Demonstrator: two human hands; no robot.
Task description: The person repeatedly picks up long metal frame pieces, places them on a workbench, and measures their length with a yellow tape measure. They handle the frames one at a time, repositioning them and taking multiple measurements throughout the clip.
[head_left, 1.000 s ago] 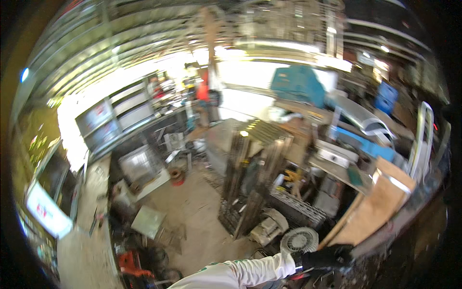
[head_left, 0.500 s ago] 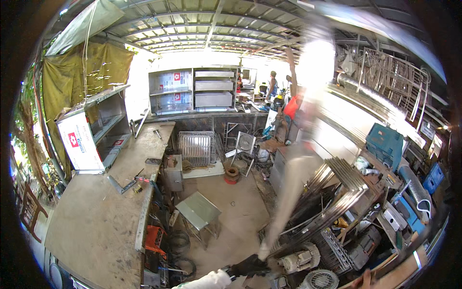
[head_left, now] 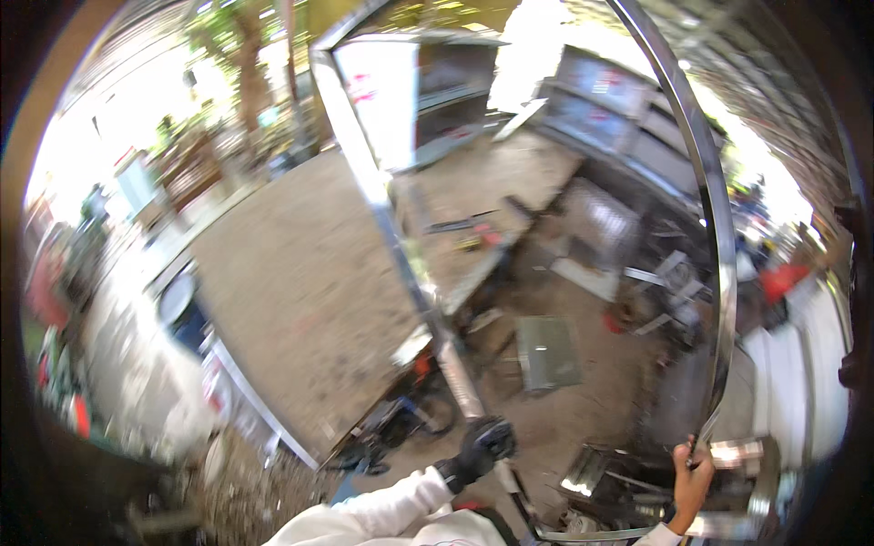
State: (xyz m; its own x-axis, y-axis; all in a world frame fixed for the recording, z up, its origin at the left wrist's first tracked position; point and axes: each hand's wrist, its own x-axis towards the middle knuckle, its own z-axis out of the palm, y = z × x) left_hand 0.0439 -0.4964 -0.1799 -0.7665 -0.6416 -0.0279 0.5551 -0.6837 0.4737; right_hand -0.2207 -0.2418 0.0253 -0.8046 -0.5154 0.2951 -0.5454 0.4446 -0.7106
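Observation:
A large frame of shiny metal tube (head_left: 401,246) rises in front of me, its long sides reaching up past the top of the view. My left hand (head_left: 487,443), in a black glove, is closed around the lower part of its left bar. On the right side, my bare right hand (head_left: 692,482) grips the right bar near its lower end. The frame's lower bar runs between the two hands, close to my body. A broad workbench (head_left: 291,291) lies beyond the left bar, with an angled metal piece and small tools on it, blurred.
A metal cabinet (head_left: 455,91) stands on the bench's far end, with a shelf unit (head_left: 605,100) behind. On the floor is a low square-topped stool (head_left: 549,353). Metal scrap (head_left: 601,478) lies at lower right. Left of the bench stands a blue drum (head_left: 180,309).
My view has swung left and tilted. The metal frame, a blurred streak on the right before, now spans the middle with its opening facing me. My right hand has come further into view on the frame.

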